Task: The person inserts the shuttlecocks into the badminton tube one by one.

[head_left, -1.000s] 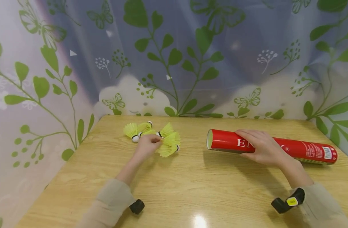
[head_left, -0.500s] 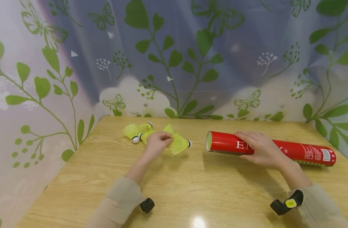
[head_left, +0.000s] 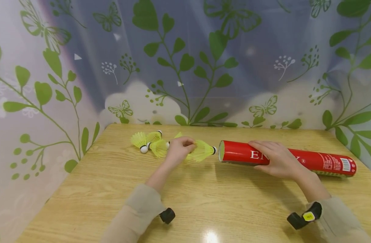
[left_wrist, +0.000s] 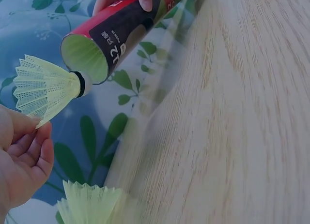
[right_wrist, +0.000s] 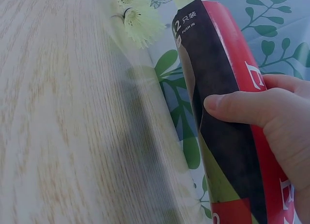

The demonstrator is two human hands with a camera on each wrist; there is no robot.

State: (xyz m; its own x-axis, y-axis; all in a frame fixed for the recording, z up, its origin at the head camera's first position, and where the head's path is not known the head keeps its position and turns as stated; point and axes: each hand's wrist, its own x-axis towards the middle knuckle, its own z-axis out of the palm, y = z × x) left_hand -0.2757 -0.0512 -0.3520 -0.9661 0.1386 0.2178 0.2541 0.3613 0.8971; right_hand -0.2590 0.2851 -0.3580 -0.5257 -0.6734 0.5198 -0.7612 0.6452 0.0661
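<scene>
Wood-grained tabletop [head_left: 185, 202]. Left hand [head_left: 180, 150]: thumb and fingers pinch the skirt rim of a flared yellow mesh shuttlecock [head_left: 202, 151], rounded white nose aimed rightward, just beside the mouth of a red cylindrical tube [head_left: 322, 160]. Right hand [head_left: 279, 160]: fingers wrapped round it; long axis left to right, open end toward left fingers. Left of those, more shuttlecocks [head_left: 158, 148]; behind, leaf-printed backdrop [head_left: 249, 67].

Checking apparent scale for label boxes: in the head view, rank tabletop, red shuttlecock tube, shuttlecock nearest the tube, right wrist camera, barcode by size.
1. Wooden tabletop
2. Red shuttlecock tube
3. Shuttlecock nearest the tube and right wrist camera: too alike to rank; the latter sits nearer the lens
4. Barcode
</scene>
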